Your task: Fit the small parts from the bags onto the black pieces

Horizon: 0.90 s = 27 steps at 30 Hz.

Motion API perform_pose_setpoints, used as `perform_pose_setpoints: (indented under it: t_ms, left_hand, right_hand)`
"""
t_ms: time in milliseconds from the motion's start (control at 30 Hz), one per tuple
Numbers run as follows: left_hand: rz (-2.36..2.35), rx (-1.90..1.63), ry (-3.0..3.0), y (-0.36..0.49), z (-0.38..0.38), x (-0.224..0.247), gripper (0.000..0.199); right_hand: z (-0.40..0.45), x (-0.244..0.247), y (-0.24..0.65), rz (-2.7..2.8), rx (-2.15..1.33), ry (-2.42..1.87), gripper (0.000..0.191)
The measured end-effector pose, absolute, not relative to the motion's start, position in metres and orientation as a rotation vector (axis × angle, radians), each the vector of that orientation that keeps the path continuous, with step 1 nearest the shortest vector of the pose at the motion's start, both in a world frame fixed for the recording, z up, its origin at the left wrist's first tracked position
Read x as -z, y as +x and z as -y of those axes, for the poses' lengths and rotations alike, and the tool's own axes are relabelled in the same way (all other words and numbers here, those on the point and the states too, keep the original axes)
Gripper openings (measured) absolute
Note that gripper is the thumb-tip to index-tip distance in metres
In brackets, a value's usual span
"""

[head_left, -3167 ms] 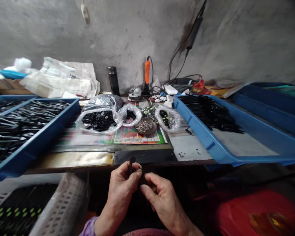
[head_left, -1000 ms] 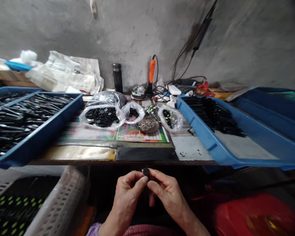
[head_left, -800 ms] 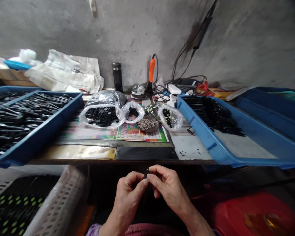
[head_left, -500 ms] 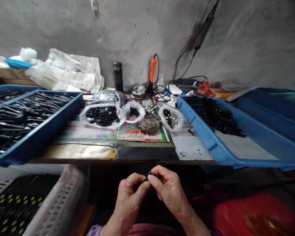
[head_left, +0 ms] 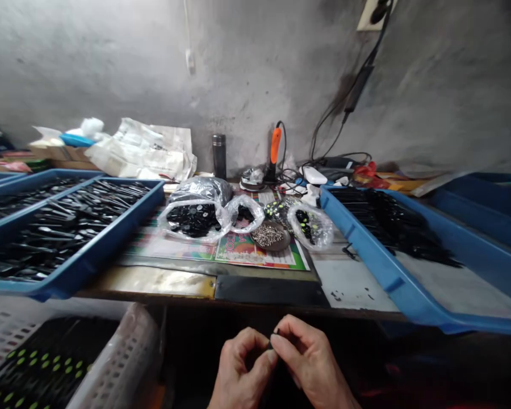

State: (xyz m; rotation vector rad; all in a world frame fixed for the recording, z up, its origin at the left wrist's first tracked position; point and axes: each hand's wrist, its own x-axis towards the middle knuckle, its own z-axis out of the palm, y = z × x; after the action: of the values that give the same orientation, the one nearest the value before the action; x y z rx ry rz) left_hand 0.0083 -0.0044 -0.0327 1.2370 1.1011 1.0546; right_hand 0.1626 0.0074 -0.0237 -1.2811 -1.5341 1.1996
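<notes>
A small black part is held in front of the surface, nearer the camera than the dish. It is pinched between thumb and finger by the left hand and by the right hand, whose fingertips are brought close together around it. Most of the part is hidden by the fingers, so its full shape cannot be told.

Small metal pieces are heaped in the dish. Just left of it, black pieces are held in an open small bag, and farther left, black discs are held in a large bag. Just right of the dish, black and yellow-green pieces are seen in a clear bag. A printed sheet is spread beneath the dish.

Well left of the dish, a blue tray is filled with slender black parts; well right of it, more are laid in another blue tray. Behind the dish, a black flask and an orange-handled tool are stood upright near the wall.
</notes>
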Motion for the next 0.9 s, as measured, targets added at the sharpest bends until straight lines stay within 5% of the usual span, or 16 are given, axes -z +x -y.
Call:
perform_pose_setpoints:
  t_ms: [367,900]
  left_hand:
    - [-0.918,-1.119,0.960,0.015,-0.004,0.042,0.051]
    - [-0.816,-1.052,0.870,-0.021,-0.029,0.033,0.052]
  right_hand:
    - [-0.018,0.022,0.156,1.438,-1.505,-1.203,0.053]
    - [-0.049,-0.008,0.131,1.693,-1.420,-1.225,0.047]
